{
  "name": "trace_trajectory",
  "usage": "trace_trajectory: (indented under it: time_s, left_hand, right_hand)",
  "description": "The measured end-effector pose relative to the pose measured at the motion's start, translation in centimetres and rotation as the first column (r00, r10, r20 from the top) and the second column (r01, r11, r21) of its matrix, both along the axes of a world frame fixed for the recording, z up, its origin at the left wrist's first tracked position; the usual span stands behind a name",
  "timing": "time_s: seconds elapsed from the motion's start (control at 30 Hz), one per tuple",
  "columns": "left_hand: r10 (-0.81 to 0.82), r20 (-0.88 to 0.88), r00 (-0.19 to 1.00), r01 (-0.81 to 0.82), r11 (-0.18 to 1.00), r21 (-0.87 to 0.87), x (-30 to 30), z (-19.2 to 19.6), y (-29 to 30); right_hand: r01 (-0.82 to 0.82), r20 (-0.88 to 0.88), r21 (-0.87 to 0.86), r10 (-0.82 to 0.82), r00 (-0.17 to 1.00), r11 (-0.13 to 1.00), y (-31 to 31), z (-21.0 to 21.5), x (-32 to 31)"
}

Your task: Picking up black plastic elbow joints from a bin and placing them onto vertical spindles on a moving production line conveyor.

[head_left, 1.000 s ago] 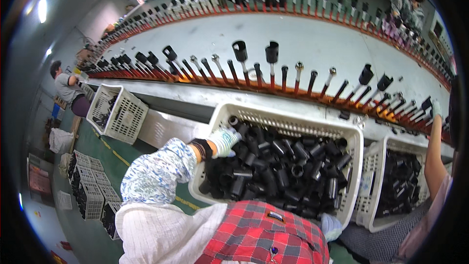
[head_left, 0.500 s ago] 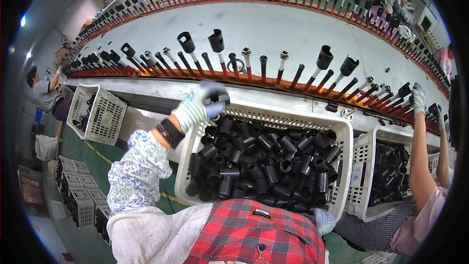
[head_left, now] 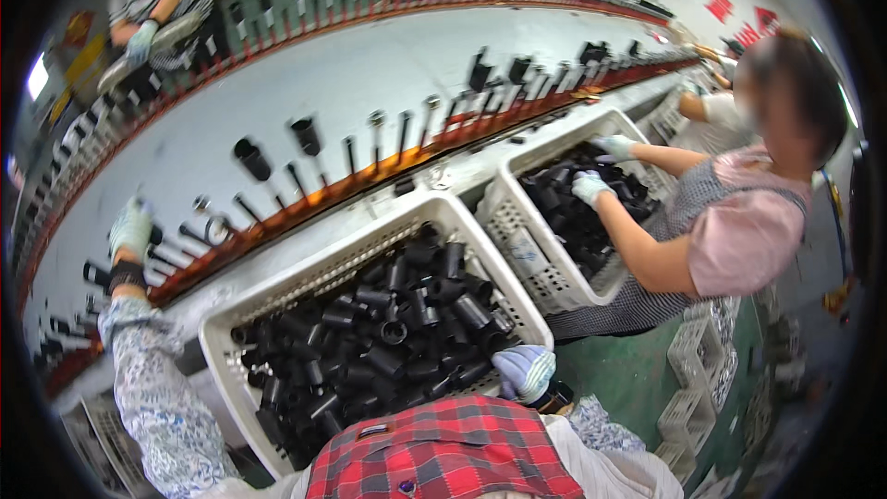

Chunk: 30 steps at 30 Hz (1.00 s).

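My left hand [head_left: 131, 229], in a pale glove with a black wristband, reaches to the row of upright rods at the far left. Its fingers are curled at a black cylindrical sleeve [head_left: 155, 236], partly hidden by the glove. Close to my body, my right hand [head_left: 525, 371], in a striped glove, rests with bent fingers over the near right corner of a white plastic crate [head_left: 490, 261]. A heap of short black sleeves [head_left: 379, 360] fills that crate. Along the bench edge, some rods carry a black sleeve [head_left: 251, 159] and others show a bare metal head [head_left: 376, 118].
Right of me a co-worker [head_left: 748, 240] has both gloved hands in a second crate [head_left: 601, 294] of black parts. Another person [head_left: 171, 0] sits across the grey bench [head_left: 305, 83]. Stacked crates [head_left: 688, 420] stand on the green floor.
The view has swung to the right. My left hand has gone from above the crate's far left corner out to the rods, with a black sleeve. The co-worker's hands moved from rods to crate.
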<state>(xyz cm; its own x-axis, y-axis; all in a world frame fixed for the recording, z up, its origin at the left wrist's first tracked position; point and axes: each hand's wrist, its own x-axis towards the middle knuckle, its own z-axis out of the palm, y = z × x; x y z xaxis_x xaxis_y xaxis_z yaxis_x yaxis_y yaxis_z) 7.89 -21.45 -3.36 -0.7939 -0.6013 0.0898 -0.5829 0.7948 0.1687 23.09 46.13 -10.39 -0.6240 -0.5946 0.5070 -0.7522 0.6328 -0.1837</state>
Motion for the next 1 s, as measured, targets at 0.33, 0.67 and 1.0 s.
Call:
trace_trajectory:
  time_s: [0.33,0.67,1.0]
  left_hand:
    - [-0.559,-0.330,0.760,0.399,0.803,-0.443,8.1,-0.7,8.0]
    - [-0.922,0.355,0.157,0.786,0.334,0.520,18.2,-6.4,22.9]
    - [-0.754,0.654,0.057,0.810,0.419,0.412,19.2,-7.4,21.6]
  right_hand:
    - [0.025,-0.025,-0.119,-0.028,0.999,0.993,0.9,0.0,0.5]
    - [-0.032,-0.058,-0.158,0.023,0.998,0.987,1.0,1.0,0.1]
    - [0.020,-0.112,-0.175,-0.040,0.993,0.984,1.5,1.6,1.2]
